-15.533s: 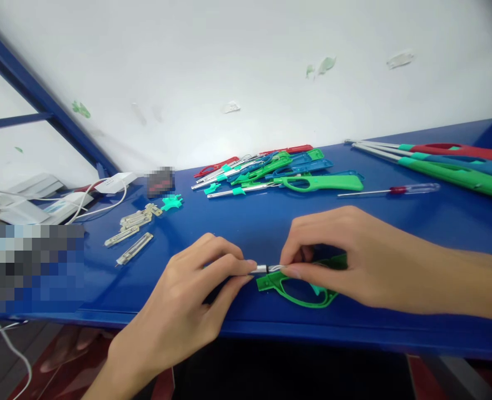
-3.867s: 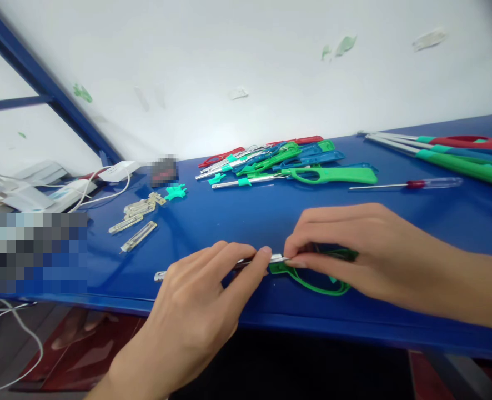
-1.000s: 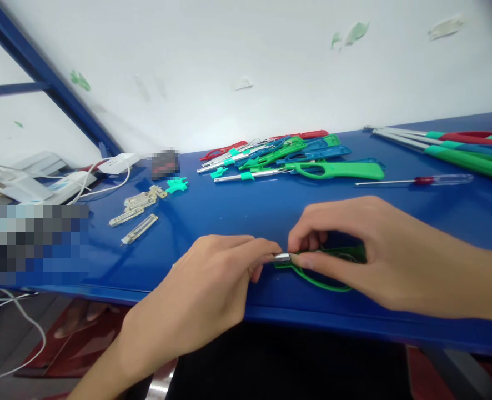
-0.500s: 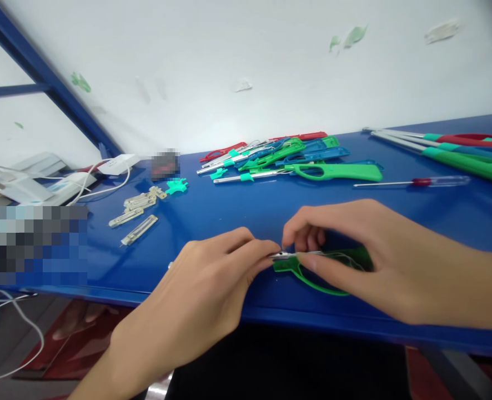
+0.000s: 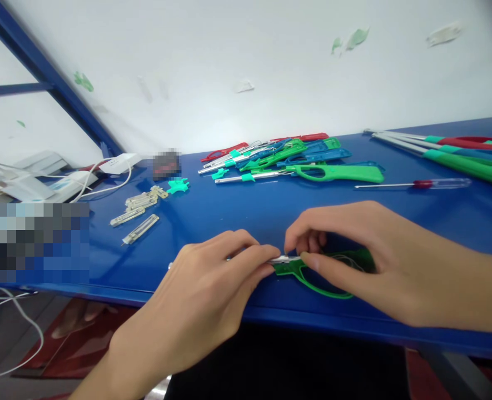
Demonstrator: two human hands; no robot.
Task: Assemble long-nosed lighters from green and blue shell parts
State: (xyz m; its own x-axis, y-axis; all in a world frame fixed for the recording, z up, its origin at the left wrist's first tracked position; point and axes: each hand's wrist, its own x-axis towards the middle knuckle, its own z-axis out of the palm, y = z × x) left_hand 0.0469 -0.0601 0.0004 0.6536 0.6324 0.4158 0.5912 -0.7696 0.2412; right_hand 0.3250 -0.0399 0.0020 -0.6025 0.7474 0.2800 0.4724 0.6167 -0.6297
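The metal tube [image 5: 285,259] of a long-reach lighter lies low over the blue tabletop. My left hand [image 5: 212,294] is closed on it, pinching it between thumb and fingers; most of the tube is hidden under that hand. At the tube's right end, the thumb and forefinger of my right hand [image 5: 379,266] pinch close around it, the other fingers curled. Below is a green lighter handle shell [image 5: 285,270] with an open trigger loop, partly covered by my right hand. Thin wires [image 5: 346,258] run inside the shell.
Behind my hands lies a pile of lighters in parts, with a green handle [image 5: 341,173] in front. A screwdriver [image 5: 441,183] and more long lighters [image 5: 471,164] are at right. Clear fuel tanks [image 5: 141,229], turquoise pieces [image 5: 178,185] and white cables [image 5: 83,189] lie left.
The tube has turned slightly and its dark hole shows less. My left fingers have shifted a little on it. My right hand stays almost in place.
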